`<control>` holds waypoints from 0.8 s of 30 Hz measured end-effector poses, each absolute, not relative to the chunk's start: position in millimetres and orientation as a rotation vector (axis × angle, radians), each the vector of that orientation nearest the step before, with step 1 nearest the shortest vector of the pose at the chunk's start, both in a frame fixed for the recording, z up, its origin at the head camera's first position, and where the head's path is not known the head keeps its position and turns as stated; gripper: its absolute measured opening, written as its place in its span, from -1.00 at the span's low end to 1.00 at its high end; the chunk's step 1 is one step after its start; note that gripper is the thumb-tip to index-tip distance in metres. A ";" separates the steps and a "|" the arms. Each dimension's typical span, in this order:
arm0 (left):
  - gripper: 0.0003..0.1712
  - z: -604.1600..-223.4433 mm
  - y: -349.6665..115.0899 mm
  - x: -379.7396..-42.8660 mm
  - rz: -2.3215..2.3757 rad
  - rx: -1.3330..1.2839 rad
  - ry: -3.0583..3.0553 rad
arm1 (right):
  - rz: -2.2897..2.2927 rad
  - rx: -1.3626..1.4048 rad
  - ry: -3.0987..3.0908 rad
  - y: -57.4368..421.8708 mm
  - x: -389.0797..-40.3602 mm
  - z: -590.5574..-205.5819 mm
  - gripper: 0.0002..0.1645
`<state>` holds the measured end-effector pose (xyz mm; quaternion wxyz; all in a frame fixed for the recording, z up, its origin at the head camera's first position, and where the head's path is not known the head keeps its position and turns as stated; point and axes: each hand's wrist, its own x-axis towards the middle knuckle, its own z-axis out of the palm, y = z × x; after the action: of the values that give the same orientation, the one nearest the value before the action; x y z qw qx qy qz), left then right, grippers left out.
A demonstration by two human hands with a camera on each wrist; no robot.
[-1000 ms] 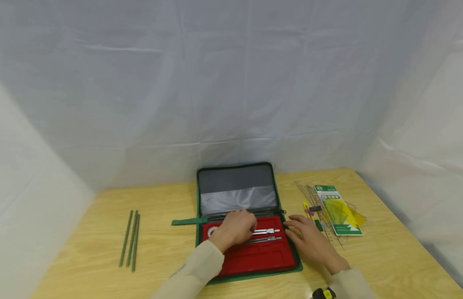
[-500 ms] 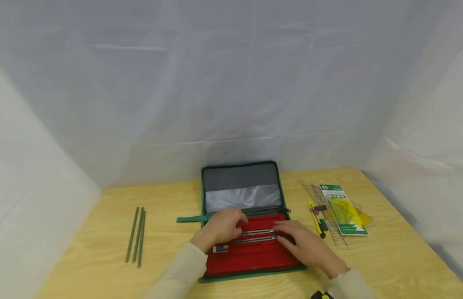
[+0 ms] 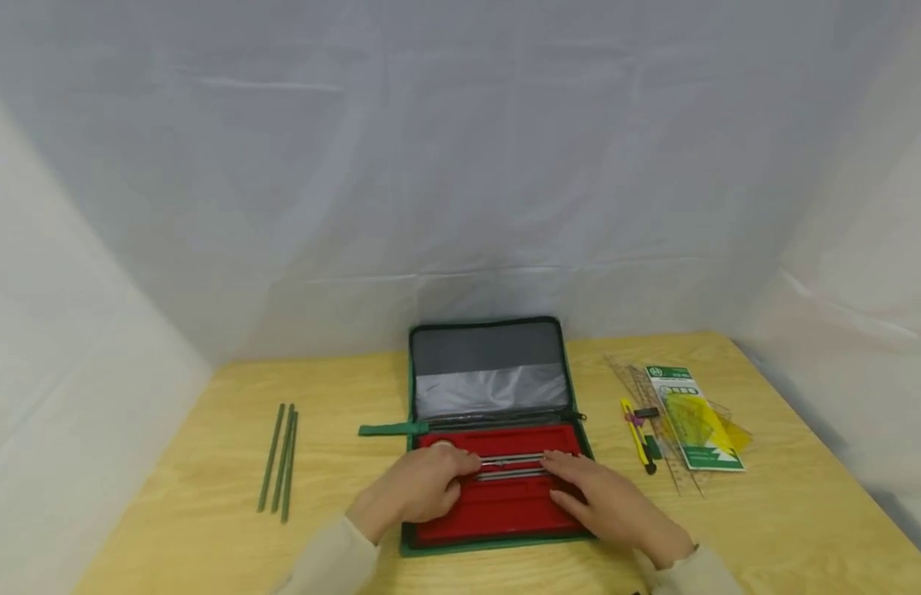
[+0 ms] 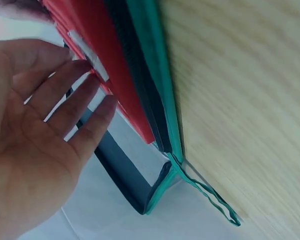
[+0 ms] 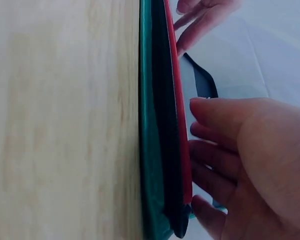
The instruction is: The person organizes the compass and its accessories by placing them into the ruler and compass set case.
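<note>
A zippered green case (image 3: 439, 547) lies unfolded on the table, with a red moulded tray (image 3: 497, 519) in its near half. Two slim metal drafting instruments, probably compasses, lie side by side in the tray: a far one (image 3: 514, 458) and a near one (image 3: 510, 474). My left hand (image 3: 419, 486) is over the tray's left part, its fingertips at the instruments' left ends. In the left wrist view, its fingers are loosely extended beside a pale small box (image 4: 89, 55) set in the tray. My right hand (image 3: 612, 502) rests its fingertips at the instruments' right ends, fingers loosely bent.
Three green sticks (image 3: 278, 463) lie at the left. To the right are a yellow cutter (image 3: 638, 436), clear rulers (image 3: 676, 475), a green and white packet (image 3: 700, 450) and yellow set squares (image 3: 737, 435). A green strap (image 3: 391, 429) sticks out leftward from the case. White sheeting (image 3: 460, 207) stands behind.
My left hand has drawn back to the left and nearer, covering the small box seen half a second ago. My right hand has come from the case's edge onto the instruments' right ends.
</note>
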<state>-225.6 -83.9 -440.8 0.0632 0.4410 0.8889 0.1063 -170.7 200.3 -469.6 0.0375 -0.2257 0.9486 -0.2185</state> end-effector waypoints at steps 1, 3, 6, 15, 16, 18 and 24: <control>-0.53 -441.3 -84.2 -224.2 0.289 1.337 2.696 | -0.666 -0.693 2.913 199.8 -169.8 -469.5 -0.45; -0.53 -441.6 -84.6 -222.0 0.244 1.334 2.719 | -0.661 -0.704 2.923 198.7 -169.5 -468.9 -0.42; -0.53 -441.5 -85.2 -219.7 0.231 1.314 2.738 | -0.661 -0.721 2.923 198.1 -170.8 -468.6 -0.41; -0.50 -441.3 -80.4 -217.3 0.225 1.291 2.746 | -0.729 -0.741 2.828 209.4 -178.7 -469.1 -0.38; -0.50 -441.7 -80.0 -217.3 0.227 1.292 2.748 | -0.737 -0.732 2.832 209.8 -179.2 -469.6 -0.38; -0.50 -442.4 -79.5 -217.1 0.232 1.297 2.751 | -0.754 -0.714 2.847 210.0 -179.6 -472.0 -0.38; -0.53 -445.7 -79.8 -216.1 0.241 1.375 2.779 | -0.751 -0.693 2.901 206.5 -174.6 -476.5 -0.38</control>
<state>-216.1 -79.8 -445.7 0.0159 0.4421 0.8935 0.0774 -174.6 206.5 -476.5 0.0330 -0.2252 0.9427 -0.2439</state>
